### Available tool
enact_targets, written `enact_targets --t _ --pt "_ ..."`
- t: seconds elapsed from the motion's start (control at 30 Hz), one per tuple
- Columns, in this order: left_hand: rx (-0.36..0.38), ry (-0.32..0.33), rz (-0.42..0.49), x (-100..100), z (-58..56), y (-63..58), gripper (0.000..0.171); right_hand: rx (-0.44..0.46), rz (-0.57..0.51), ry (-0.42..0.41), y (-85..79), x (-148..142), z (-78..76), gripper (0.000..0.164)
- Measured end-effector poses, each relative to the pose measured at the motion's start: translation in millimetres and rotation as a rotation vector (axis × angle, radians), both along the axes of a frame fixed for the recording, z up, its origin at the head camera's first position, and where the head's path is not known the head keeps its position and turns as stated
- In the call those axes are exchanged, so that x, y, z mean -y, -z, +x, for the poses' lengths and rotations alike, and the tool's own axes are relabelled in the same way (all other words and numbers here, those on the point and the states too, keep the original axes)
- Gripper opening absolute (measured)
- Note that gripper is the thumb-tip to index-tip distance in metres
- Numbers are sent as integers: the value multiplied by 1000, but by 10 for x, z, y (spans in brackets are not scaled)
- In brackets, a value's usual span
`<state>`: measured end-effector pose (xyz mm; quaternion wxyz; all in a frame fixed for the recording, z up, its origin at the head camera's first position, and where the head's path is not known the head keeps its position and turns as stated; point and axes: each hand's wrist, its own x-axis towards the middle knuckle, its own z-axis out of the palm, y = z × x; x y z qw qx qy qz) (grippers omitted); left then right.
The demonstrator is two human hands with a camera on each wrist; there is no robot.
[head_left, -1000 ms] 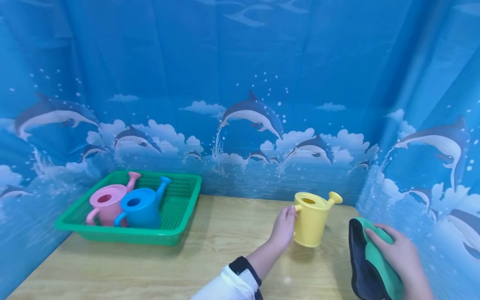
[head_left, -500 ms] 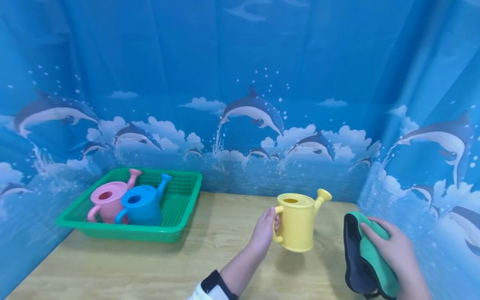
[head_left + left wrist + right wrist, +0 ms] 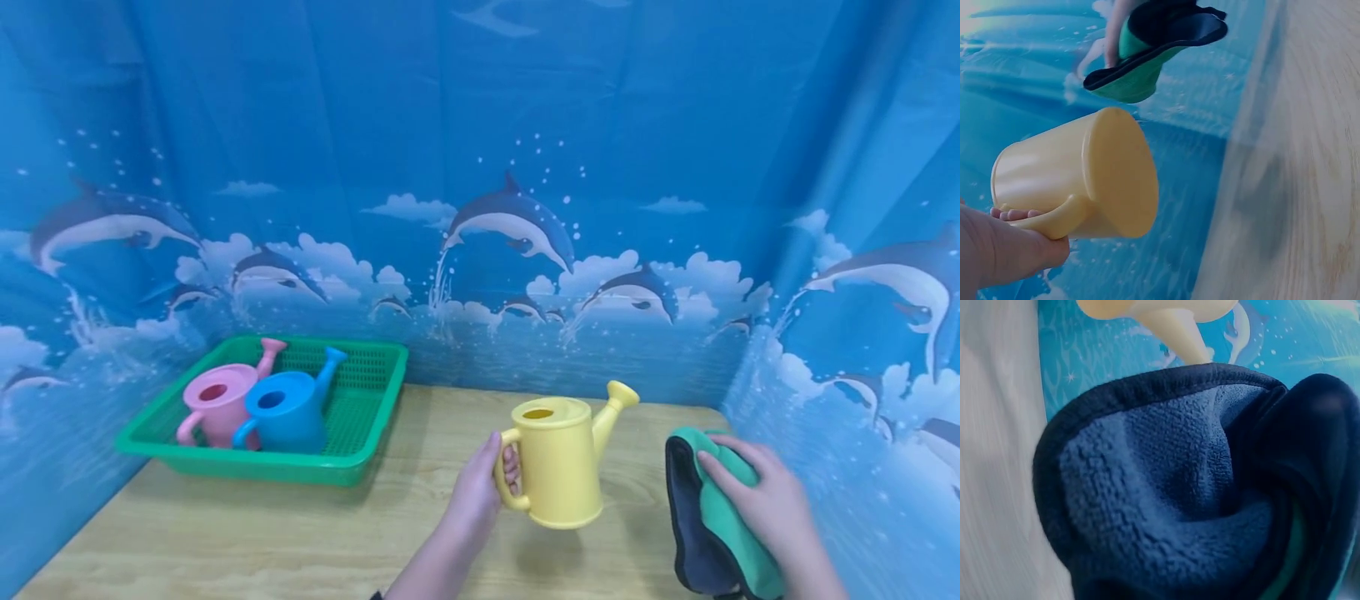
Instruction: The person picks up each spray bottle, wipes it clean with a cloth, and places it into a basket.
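A yellow watering can is held above the table, its spout pointing right. My left hand grips it by the handle; in the left wrist view the fingers curl round the handle and the can's flat base shows. At the right, my right hand holds a folded cloth, green on one side and dark grey with a black edge on the other. The cloth and the can are apart. In the right wrist view the dark side of the cloth covers most of the picture and hides the hand.
A green plastic basket stands at the left of the wooden table. Inside it are a pink watering can and a blue watering can. A blue curtain printed with dolphins surrounds the table at the back and sides.
My left hand has brought the yellow watering can left and nearer to me, off the table. My right hand with the cloth has shifted slightly left. The basket stays put.
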<state>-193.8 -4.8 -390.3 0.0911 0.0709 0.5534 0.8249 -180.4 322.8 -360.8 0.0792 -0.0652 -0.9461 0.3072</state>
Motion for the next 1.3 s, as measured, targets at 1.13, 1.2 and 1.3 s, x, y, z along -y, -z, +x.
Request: enact_targets --t 1.13,1.2,1.3 --pt "-81 -111 -189 8 174 -68 36 -1156 351 -215 235 1523 242 39" --pt "-77 -113 -187 -17 167 -64 35 -1180 361 -222 219 1534 214 37" --pt "-74 -117 -179 -47 160 -46 34 -1205 392 -226 213 1553 180 35"
